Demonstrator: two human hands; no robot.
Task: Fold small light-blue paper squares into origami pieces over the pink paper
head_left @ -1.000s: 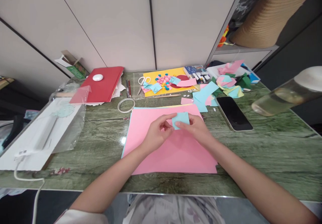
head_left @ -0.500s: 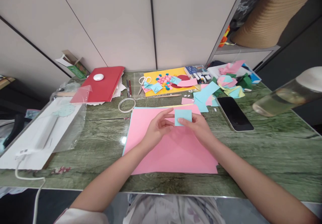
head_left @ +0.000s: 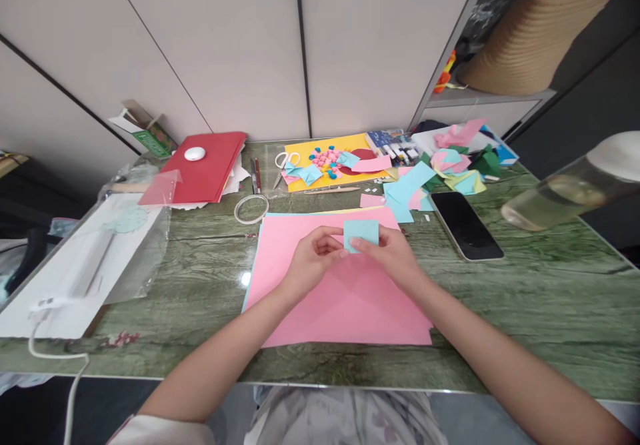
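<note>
a: both hands pinching one small blue paper square (head_left: pixel 361 233) above the far part of the pink sheet (head_left: pixel 340 291): left hand (head_left: pixel 311 265) at its left edge, right hand (head_left: pixel 395 258) at the lower right

b: how far along?

a: early, judging by the look: flat, no clear crease visible; folded blue and pink pieces already lying by the yellow card (head_left: pixel 330 161)

b: pointing which way?

a: face up toward the camera, edges roughly square to the table (head_left: pixel 525 298), slightly wider than tall, long axis left to right
</note>
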